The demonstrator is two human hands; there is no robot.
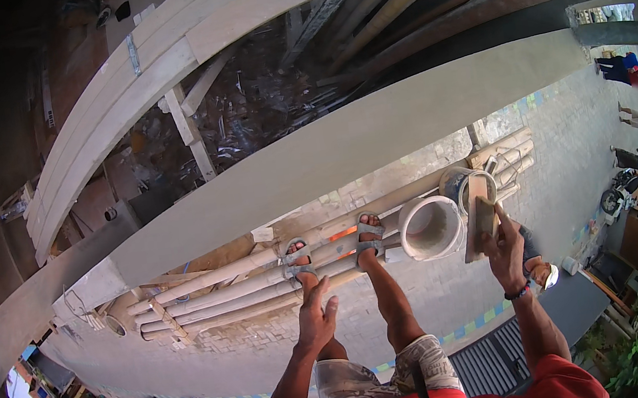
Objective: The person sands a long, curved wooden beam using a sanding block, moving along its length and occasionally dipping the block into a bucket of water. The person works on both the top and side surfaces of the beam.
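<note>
Long, smooth grey beam (314, 161): slants from lower left to upper right, beyond the poles.
Tan bamboo-like round poles (219, 294): lie side by side, lashed across with short pieces.
Bare left hand (318, 317): thumb and fingers loosely spread, nothing visibly held; it appears just below the left foot.
Feet in grey strapped sandals (369, 230): stand apart on the poles.
Round whitish bucket (425, 206): mouth facing the viewer, grey residue inside, right of the feet.
Second round pale bucket (454, 181): just behind the first, partly hidden.
Flat rectangular tan-and-grey tool (479, 206): in the right hand, overlapping the second bucket; contact with it cannot be told.
Bare right hand (507, 243): thumb and fingers pinching the tool's near side, dark band at the wrist.
Person in a white cap (548, 276): below, beside the right forearm.
</note>
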